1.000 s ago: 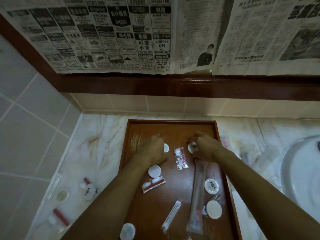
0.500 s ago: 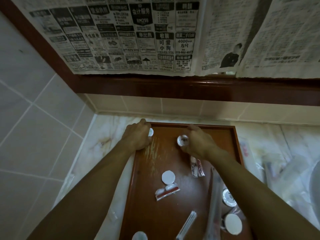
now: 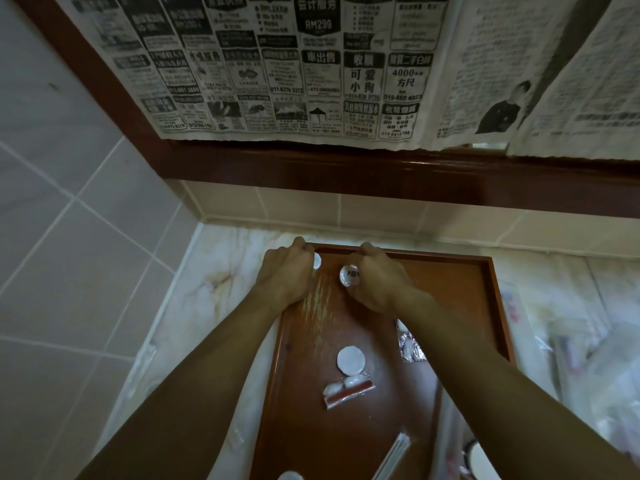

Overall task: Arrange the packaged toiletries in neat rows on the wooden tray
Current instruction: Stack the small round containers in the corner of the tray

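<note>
status: early. left hand & right hand each pinch a round packet at far-left corner of wooden tray. other packets lie scattered mid-tray, unsorted.

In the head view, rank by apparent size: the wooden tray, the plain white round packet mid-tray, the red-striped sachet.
1. wooden tray
2. red-striped sachet
3. white round packet
The last two look close; the sachet lies nearer the camera, so their order is unsure.
</note>
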